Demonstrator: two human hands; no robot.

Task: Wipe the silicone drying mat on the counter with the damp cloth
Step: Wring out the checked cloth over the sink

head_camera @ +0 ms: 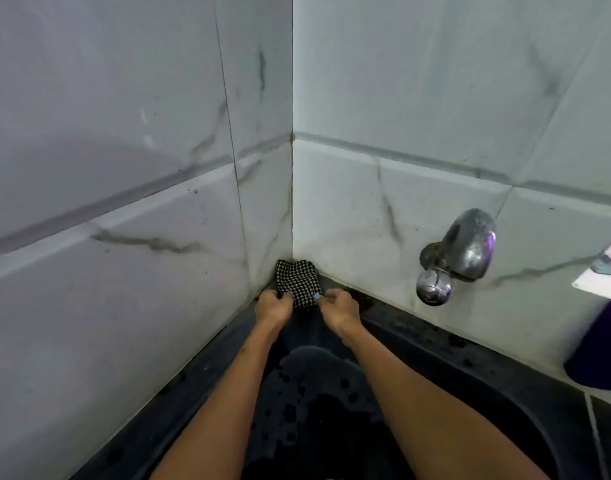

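A black-and-white checked cloth (298, 281) lies bunched in the far corner where the two tiled walls meet, on the dark counter ledge. My left hand (273, 308) pinches its left edge with curled fingers. My right hand (339, 309) pinches its right edge in the same way. Both forearms reach forward over a dark sink basin (318, 393) with wet spots in it. No silicone drying mat is visible in this view.
A metal wall tap (456, 254) juts from the right wall above the dark counter ledge (435, 337). A purple object (598, 348) stands at the right edge. White marbled tile walls close in on the left and behind.
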